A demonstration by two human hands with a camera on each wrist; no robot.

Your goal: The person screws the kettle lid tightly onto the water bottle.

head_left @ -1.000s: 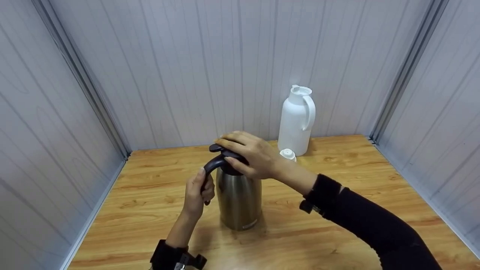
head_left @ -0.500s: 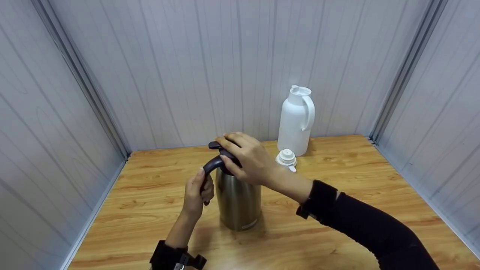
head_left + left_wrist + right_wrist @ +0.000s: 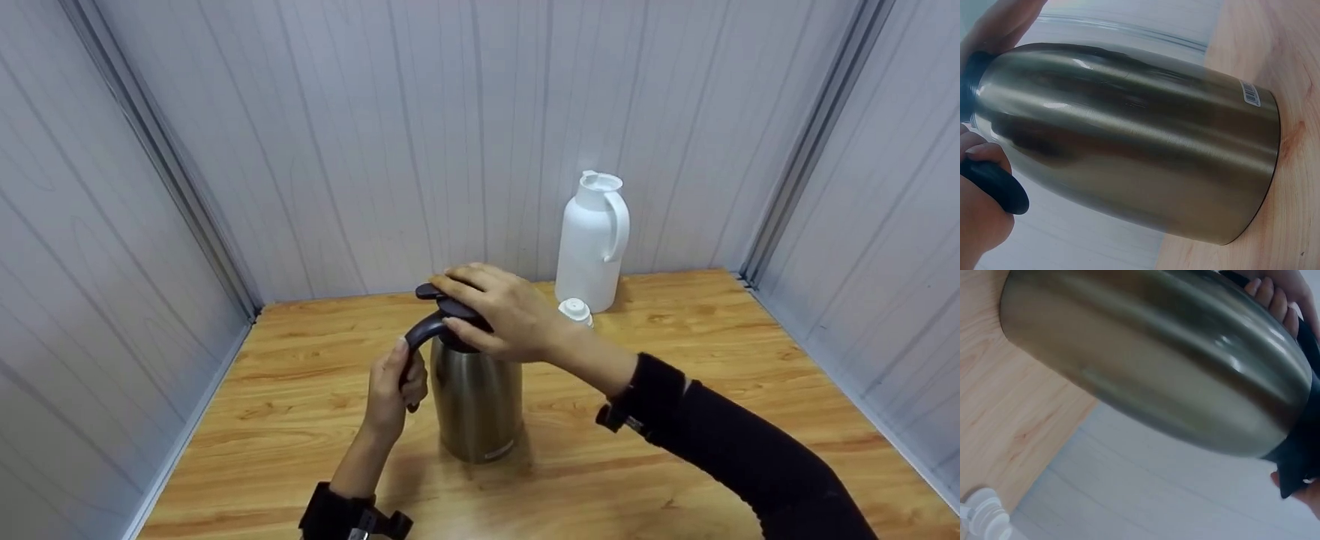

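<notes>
A: Centre of the head view: what stands there?

B: A steel flask (image 3: 480, 397), upright on the wooden table (image 3: 675, 450), its base just below mid-frame. A dark lid (image 3: 450, 309) caps it, and a dark handle (image 3: 420, 337) curves down its left side.

A: And the hands?

B: The left hand (image 3: 394, 397), entering from the lower edge, has its fingers (image 3: 409, 375) curled round the handle. The right hand (image 3: 502, 311), entering from the lower right in a black sleeve (image 3: 750, 457), lies over the lid with fingers (image 3: 457, 281) bent down round its rim, gripping it.

A: What occupies the upper right of the table?

B: A white jug (image 3: 594, 240), upright against the grey panel wall (image 3: 375, 150), well apart from the flask. Its white stopper (image 3: 575, 309) lies on the table just in front of it, partly hidden behind the right wrist.
</notes>
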